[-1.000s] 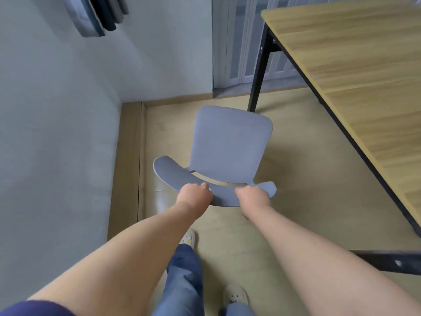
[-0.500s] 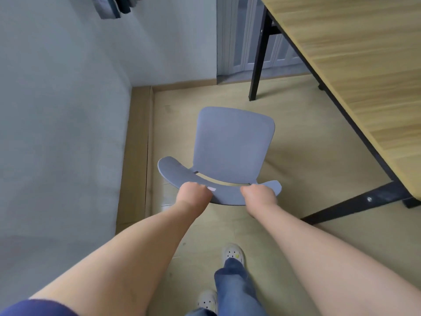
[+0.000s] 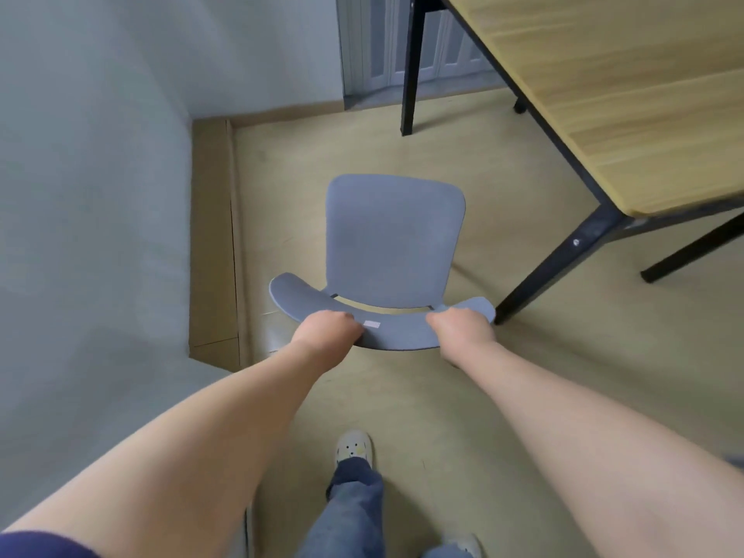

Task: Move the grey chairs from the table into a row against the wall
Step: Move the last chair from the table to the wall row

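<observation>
At frame centre the grey chair (image 3: 392, 243) is gripped by its curved backrest, left hand (image 3: 328, 330) and right hand (image 3: 463, 330) fingers closed over it, seat pointing away, wall (image 3: 92, 195) nearer the left hand.

A grey wall (image 3: 88, 187) runs along the left, with a wooden skirting (image 3: 211, 243) at its foot. The floor (image 3: 523, 376) is beige. A wooden table (image 3: 628, 94) on black legs (image 3: 410, 66) fills the upper right; grey panelled doors (image 3: 378, 42) stand behind.
</observation>
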`<state>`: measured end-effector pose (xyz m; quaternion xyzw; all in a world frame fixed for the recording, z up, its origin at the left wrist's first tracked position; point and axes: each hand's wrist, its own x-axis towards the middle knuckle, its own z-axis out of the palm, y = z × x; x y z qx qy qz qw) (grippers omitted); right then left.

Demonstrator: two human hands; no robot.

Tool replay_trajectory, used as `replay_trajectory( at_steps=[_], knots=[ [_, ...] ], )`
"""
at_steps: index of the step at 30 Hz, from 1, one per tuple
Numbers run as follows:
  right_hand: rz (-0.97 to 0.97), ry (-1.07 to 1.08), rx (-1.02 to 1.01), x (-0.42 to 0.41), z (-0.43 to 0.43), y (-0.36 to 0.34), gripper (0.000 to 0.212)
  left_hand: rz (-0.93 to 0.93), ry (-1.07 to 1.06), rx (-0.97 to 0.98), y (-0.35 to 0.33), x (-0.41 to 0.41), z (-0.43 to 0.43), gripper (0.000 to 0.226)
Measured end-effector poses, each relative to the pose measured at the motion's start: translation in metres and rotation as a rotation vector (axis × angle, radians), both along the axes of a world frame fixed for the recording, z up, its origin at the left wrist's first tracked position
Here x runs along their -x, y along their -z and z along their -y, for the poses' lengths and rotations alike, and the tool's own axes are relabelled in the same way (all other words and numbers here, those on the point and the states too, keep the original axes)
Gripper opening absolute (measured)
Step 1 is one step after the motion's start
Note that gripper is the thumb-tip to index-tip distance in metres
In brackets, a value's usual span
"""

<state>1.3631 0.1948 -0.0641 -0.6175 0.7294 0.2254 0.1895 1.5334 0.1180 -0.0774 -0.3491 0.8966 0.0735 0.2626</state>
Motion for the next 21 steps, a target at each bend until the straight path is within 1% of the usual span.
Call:
replay_trajectory(
  at_steps=[3, 6, 8, 10, 12, 15, 18, 19, 20, 21],
  knots=[
    [-0.002, 0.009, 0.008, 0.015, -0.038, 0.003, 0.043, 0.006, 0.025, -0.019, -0.002, 0.014, -0.039, 0.033],
    [-0.006, -0.036, 0.049, 0.031, -0.089, 0.003, 0.046, 0.008, 0.022, -0.037, -0.004, 0.030, -0.090, 0.028],
    [0.002, -0.037, 0.061, 0.046, -0.127, 0.001, 0.042, 0.015, 0.036, -0.064, -0.004, 0.045, -0.128, 0.023],
    [0.010, -0.041, 0.047, 0.062, -0.162, -0.002, 0.033, 0.016, 0.061, -0.097, -0.006, 0.063, -0.164, 0.012],
    [-0.010, -0.035, 0.021, 0.080, -0.196, -0.004, 0.026, 0.029, 0.102, -0.116, -0.008, 0.082, -0.200, 0.009],
    [-0.013, 0.034, 0.011, 0.106, -0.252, -0.003, 0.031, 0.052, 0.172, -0.137, -0.013, 0.110, -0.252, 0.014],
    [0.021, 0.170, 0.056, 0.131, -0.298, 0.003, 0.033, 0.069, 0.221, -0.166, -0.018, 0.140, -0.293, 0.004],
    [0.034, 0.216, 0.097, 0.137, -0.312, 0.004, 0.035, 0.073, 0.221, -0.172, -0.018, 0.150, -0.304, 0.005],
    [0.046, 0.242, 0.140, 0.140, -0.320, 0.005, 0.033, 0.067, 0.208, -0.178, -0.017, 0.156, -0.311, 0.006],
    [0.075, 0.297, 0.196, 0.143, -0.330, 0.007, 0.025, 0.068, 0.202, -0.179, -0.017, 0.162, -0.319, 0.008]
  ],
)
